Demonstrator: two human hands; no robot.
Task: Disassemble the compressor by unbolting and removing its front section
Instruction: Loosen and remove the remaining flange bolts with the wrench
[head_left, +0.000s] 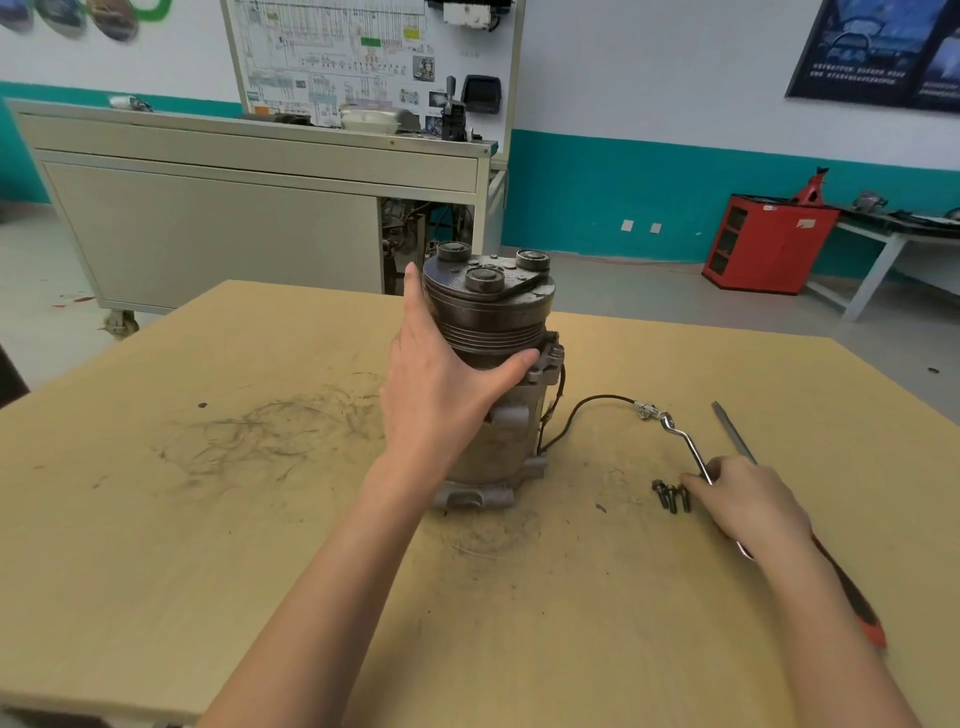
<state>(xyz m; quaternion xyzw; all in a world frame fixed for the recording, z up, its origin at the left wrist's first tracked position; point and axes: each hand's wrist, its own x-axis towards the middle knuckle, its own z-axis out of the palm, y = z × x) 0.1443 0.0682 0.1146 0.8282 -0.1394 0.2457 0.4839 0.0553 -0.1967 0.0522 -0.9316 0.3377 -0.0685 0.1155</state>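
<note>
Here left grip (441, 387) clasps ribbed metal compressor (491, 312); right grip (748, 504) clamps bent steel wrench (692, 448).

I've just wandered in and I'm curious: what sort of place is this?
Probably an automotive training workshop: a wiring-diagram teaching board stands behind, a red tool cabinet sits by the wall, and a compressor stands on the worktable.
</note>
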